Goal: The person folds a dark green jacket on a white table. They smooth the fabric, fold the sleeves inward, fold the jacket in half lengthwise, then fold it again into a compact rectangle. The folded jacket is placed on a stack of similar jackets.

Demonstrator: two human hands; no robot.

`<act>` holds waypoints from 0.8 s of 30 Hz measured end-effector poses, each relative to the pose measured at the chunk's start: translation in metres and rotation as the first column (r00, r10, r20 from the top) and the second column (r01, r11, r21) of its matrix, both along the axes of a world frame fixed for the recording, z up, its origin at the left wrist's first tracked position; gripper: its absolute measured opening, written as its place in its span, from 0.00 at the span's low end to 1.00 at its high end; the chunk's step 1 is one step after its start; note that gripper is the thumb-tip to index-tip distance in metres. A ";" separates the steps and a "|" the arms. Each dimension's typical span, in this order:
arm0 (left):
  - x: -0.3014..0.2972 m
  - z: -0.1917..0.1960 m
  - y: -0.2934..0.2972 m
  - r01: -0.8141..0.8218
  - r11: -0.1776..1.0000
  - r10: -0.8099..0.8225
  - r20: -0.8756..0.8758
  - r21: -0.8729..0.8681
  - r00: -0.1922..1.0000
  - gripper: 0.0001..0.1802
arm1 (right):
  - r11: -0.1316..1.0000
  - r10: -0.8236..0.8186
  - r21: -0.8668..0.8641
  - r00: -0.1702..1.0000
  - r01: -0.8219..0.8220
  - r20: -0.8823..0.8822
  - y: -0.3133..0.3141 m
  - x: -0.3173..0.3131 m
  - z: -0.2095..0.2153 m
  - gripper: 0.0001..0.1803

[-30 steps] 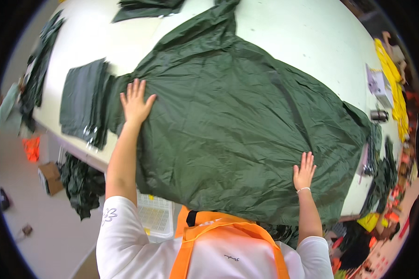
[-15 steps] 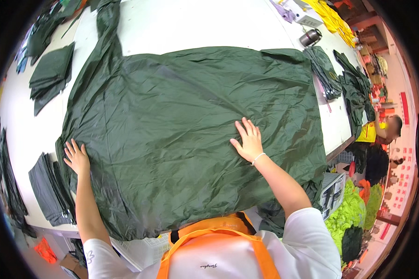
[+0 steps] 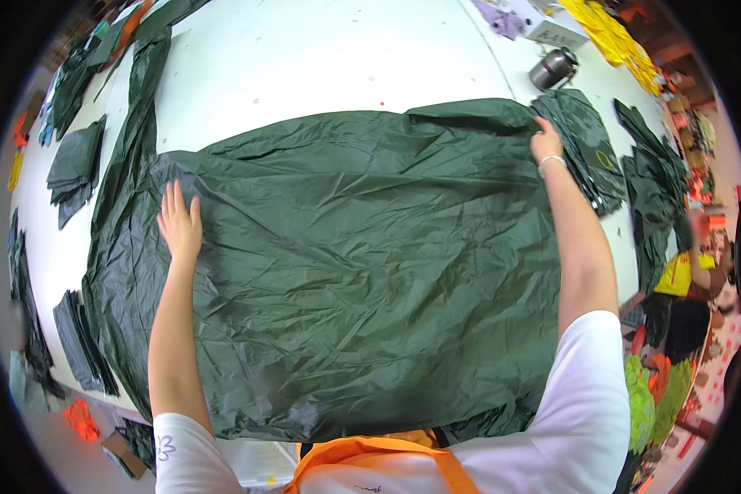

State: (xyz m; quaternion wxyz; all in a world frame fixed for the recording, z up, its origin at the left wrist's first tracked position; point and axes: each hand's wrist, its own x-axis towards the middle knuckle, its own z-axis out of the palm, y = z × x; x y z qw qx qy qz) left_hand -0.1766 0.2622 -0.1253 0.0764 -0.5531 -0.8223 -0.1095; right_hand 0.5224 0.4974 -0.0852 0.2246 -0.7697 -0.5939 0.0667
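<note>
A large, wrinkled sheet of dark green, slightly shiny cloth (image 3: 370, 263) covers the near part of the white table, its lower edge against my body. A long, narrow length of the same cloth runs from its left side toward the far left. My left hand (image 3: 180, 221) lies flat on the upper left part of the sheet, fingers stretched out. At the far right corner, my right hand (image 3: 545, 143) is closed on the edge of the cloth, its fingertips partly hidden. A bracelet circles the right wrist.
Folded dark green pieces (image 3: 580, 140) lie just beyond my right hand. More stacks (image 3: 76, 165) sit along the left. A dark metal flask (image 3: 552, 69), a white box (image 3: 552, 25) and yellow cloth (image 3: 613, 41) stand at the far right. Another person (image 3: 696, 267) is off to the right.
My right hand has gone from the middle of the sheet to its far right corner and closed there. My left hand has slid forward and inward, still flat.
</note>
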 end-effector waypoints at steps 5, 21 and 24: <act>0.035 0.009 0.100 0.178 0.983 -0.180 -0.097 -0.039 0.979 0.30 | 0.991 -0.003 -0.133 1.000 -0.001 -0.026 0.072 0.048 -0.020 0.33; 0.011 0.037 0.123 0.606 0.784 -0.610 -0.017 0.132 0.792 0.13 | 0.901 0.409 0.163 0.660 -0.403 -0.630 0.020 0.076 0.165 0.18; -0.009 0.070 0.140 0.296 0.952 -0.289 0.576 0.085 0.764 0.17 | 0.954 0.277 0.062 0.776 -0.295 -0.566 0.039 0.103 0.156 0.19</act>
